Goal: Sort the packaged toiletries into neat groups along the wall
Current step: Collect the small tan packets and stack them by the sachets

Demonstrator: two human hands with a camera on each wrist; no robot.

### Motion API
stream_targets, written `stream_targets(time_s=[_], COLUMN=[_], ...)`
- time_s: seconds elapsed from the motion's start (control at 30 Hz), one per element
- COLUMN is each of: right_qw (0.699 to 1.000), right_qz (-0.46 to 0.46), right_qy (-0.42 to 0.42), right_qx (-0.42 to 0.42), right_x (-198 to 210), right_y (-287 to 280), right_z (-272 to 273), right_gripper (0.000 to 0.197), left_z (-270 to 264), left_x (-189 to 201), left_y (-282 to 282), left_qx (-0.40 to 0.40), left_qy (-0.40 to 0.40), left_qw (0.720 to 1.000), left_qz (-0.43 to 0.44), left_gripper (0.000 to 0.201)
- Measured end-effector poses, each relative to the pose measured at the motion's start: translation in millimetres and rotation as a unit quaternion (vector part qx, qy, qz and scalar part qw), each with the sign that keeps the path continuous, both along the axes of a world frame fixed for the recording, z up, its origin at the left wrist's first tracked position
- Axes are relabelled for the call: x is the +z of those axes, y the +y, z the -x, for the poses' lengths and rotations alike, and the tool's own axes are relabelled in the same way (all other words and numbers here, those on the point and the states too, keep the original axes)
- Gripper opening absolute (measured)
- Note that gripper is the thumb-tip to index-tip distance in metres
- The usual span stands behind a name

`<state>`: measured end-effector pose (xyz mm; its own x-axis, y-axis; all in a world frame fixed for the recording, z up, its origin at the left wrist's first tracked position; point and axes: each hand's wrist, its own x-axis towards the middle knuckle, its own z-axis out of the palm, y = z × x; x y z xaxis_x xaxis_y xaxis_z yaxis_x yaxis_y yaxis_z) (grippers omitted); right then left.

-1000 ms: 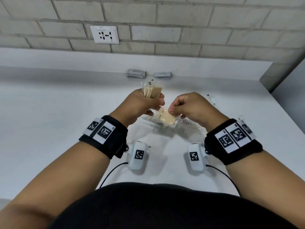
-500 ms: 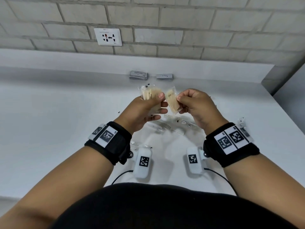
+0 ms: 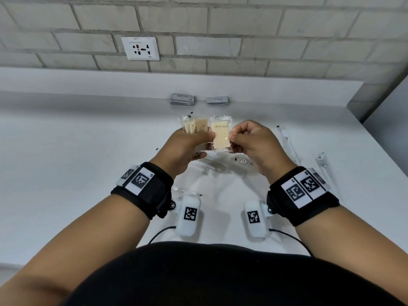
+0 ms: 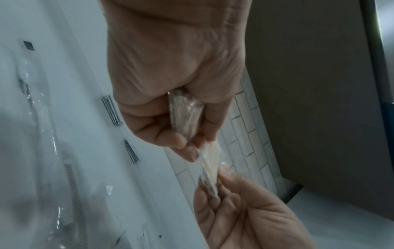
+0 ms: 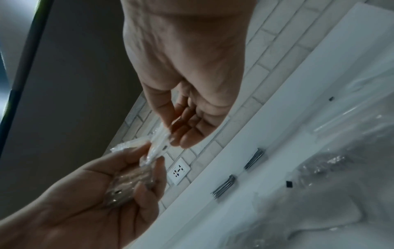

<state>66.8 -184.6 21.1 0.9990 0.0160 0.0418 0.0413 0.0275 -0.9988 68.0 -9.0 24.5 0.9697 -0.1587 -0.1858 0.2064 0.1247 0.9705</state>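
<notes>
My left hand (image 3: 204,144) grips a stack of clear-wrapped cream soap bars (image 3: 195,128), held upright above the white counter (image 3: 66,162). Right beside the stack, my right hand (image 3: 233,138) pinches a single wrapped soap bar (image 3: 220,136) by its right edge, label facing me. The left thumb lies against that bar's left edge. In the left wrist view the stack (image 4: 185,116) sits between curled fingers, and the single bar (image 4: 210,161) runs down to my right hand (image 4: 215,188). The right wrist view shows my right hand (image 5: 172,134) on the bar (image 5: 157,144).
Two small piles of grey sachets (image 3: 182,99) (image 3: 218,100) lie against the ledge by the wall. Wrapped combs (image 3: 217,167) lie under my hands. Long wrapped packs (image 3: 287,142) (image 3: 322,162) lie at the right. A socket (image 3: 140,48) is on the brick wall.
My right hand has lifted one soap bar off the counter and brought it upright beside the stack in my left hand. Both hands have risen slightly toward the wall.
</notes>
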Motion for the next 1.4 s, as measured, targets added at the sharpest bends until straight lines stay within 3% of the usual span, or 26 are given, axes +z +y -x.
stream_targets(time_s=[0.13, 0.17, 0.4, 0.67, 0.83, 0.93, 1.0, 1.07, 1.1, 1.13, 1.17, 1.23, 1.27, 1.33, 1.4], right_qw=[0.995, 0.993, 0.998, 0.998, 0.984, 0.932, 0.852, 0.755, 0.744, 0.771, 0.826, 0.941, 0.968, 0.985, 0.984], right_qz=[0.003, 0.015, 0.029, 0.046, 0.158, 0.318, 0.467, 0.616, 0.64, 0.618, 0.551, 0.33, 0.241, 0.168, 0.174], right_qy=[-0.014, -0.012, -0.015, 0.006, 0.022, 0.087, 0.127, 0.098, 0.071, 0.053, 0.047, 0.044, 0.043, 0.026, 0.017], right_qx=[0.097, 0.115, 0.06, 0.03, 0.078, 0.153, 0.202, 0.202, 0.177, 0.142, 0.107, 0.065, 0.055, 0.042, 0.038], right_x=[6.5, 7.5, 10.7, 7.8, 6.9, -3.5, -19.6, -32.8, -31.1, -24.1, -14.7, 7.2, 18.3, 29.7, 29.9], right_y=[-7.6, -7.9, -2.9, 3.0, -3.0, -10.9, -12.7, -12.6, -11.9, -11.2, -10.4, -6.0, -2.4, 2.4, 5.2], right_z=[-1.2, -1.8, -2.1, -6.0, -6.7, 1.3, 13.3, 22.6, 24.0, 23.4, 20.7, 13.4, 11.7, 7.2, 3.5], right_gripper=[0.059, 0.061, 0.013, 0.02, 0.02, 0.022, 0.021, 0.021, 0.02, 0.017, 0.014, 0.009, 0.006, 0.004, 0.01], left_z=[0.7, 0.4, -0.7, -0.9, -1.4, -2.8, -2.3, -0.4, 0.5, 1.6, 2.7, 4.6, 5.7, 7.4, 7.5], left_x=[-2.8, -2.7, -5.3, -8.2, -3.4, -2.1, -3.9, -7.3, -9.1, -10.1, -10.2, -7.8, -5.7, -1.0, 0.9], left_y=[4.0, 3.9, -2.1, -4.6, 3.2, 15.9, 22.8, 25.3, 25.0, 23.7, 22.0, 16.8, 13.9, 9.1, 8.1], left_qx=[-0.033, -0.033, -0.014, 0.0, -0.004, -0.041, -0.044, -0.034, -0.027, -0.019, -0.015, -0.024, -0.034, -0.049, -0.05], left_qy=[-0.005, -0.007, -0.037, -0.025, 0.015, 0.081, 0.097, 0.092, 0.089, 0.088, 0.088, 0.082, 0.076, 0.061, 0.05], left_qw=[0.999, 0.999, 0.999, 1.0, 0.999, 0.986, 0.979, 0.982, 0.984, 0.985, 0.985, 0.986, 0.987, 0.988, 0.988], left_qz=[-0.004, -0.006, -0.036, -0.012, 0.033, 0.141, 0.174, 0.158, 0.15, 0.147, 0.146, 0.143, 0.138, 0.132, 0.135], left_gripper=[0.015, 0.013, 0.002, 0.012, 0.007, 0.021, 0.025, 0.025, 0.024, 0.021, 0.017, 0.012, 0.012, 0.012, 0.012])
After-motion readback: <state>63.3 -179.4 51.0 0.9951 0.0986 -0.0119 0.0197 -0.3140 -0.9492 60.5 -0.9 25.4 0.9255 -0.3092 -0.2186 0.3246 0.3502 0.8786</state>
